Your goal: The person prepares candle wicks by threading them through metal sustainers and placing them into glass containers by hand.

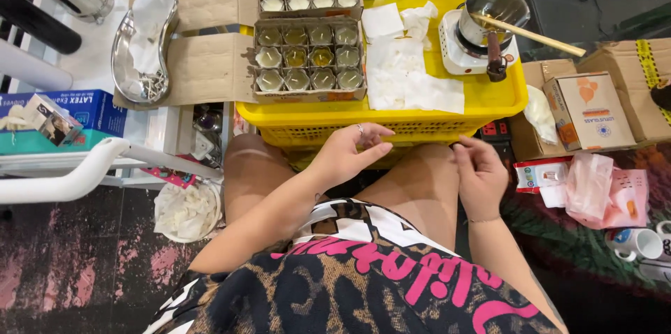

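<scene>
Hands sit low over my knees, just short of the yellow crate [314,131]. Left hand [346,155]: thumb and forefinger drawn tog. at the tips, other fingers loosely curled, tips almost at the crate's front wall. Looks like a pinch, but whether anything is betw. them I can't tell, too small to see. Right hand [479,176]: fingers curled inward, back of the hand up, so its grip is hidden too. The two hands are apart, one above each knee.

Step in hand, as I judge it: fine fingertip work at lap level, w/ nothing from the crate picked up yet. Any next move would call for a short reach fwd and up over the crate rim, approx. straight ahead, w/ a light grip, since the jars are glass and packed tight.

Nearest thing is the near box of jars [307,95], on the crate top, left of the white paper towels [412,82]. Its long axis runs left-right across me; the jars stand upright in rows, mouths up. A second box [307,11] sits just behind it, same way round. Pot on the white hot plate [493,16] is at the crate's right end, w/ a wooden stick [538,34] across it pointing right.
</scene>
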